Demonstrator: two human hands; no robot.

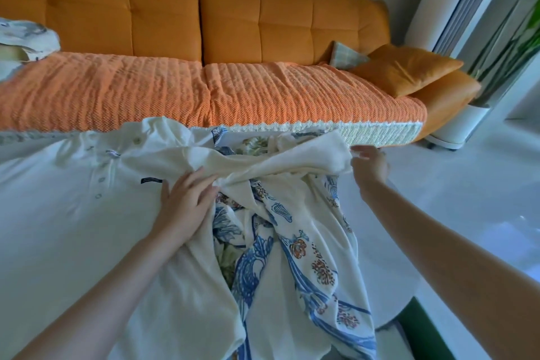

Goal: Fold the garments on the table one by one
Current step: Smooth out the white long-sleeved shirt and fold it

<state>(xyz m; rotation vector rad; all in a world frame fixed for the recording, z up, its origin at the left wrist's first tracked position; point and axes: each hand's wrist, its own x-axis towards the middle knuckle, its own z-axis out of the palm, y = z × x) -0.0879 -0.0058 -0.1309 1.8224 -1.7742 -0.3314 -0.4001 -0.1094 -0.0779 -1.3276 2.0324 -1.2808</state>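
Note:
A white polo shirt [73,202] with buttons and a small dark label lies spread over the left and middle of the table. My left hand [184,199] rests flat on it, fingers spread, near its bunched middle. One sleeve [306,159] of the shirt stretches to the right. My right hand [369,165] pinches the end of that sleeve at the table's far right edge. Under the white shirt lies a cream garment with blue and orange prints [306,257], crumpled and partly hidden.
An orange sofa [233,38] with a textured orange cover runs along the far side of the table. Orange cushions [409,70] sit at its right end. Another printed garment [26,38] lies on the sofa's left. A pale floor [467,213] opens to the right.

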